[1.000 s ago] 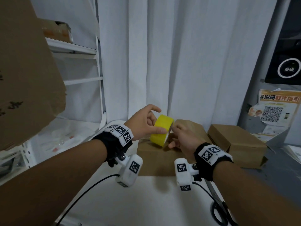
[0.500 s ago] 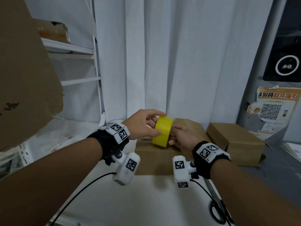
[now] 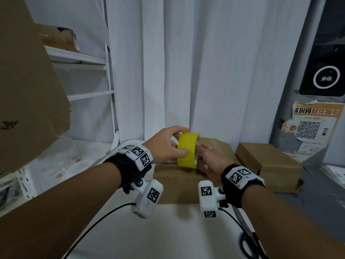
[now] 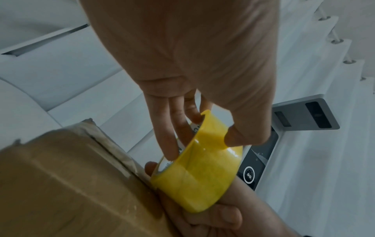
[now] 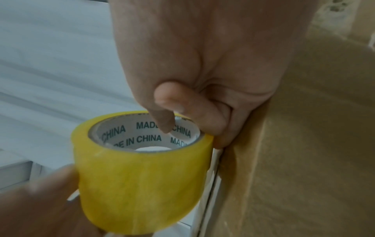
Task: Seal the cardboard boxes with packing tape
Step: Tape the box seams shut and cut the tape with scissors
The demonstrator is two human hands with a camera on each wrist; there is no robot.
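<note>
Left hand [image 3: 164,145] grips the yellow tape roll [image 3: 187,150], thumb on its outer band, fingers curled over the rim. Right hand [image 3: 211,161] holds the opposite side, finger inside the core. The roll is just above the nearer cardboard box [image 3: 175,181]

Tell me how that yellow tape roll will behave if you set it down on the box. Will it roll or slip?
The tape roll is round and stands on edge between the left hand and right hand, so on edge it would probably roll. Its glossy yellow face looks slippery. The open cardboard core suggests it is light, and steadier laid flat on the cardboard box.
</note>
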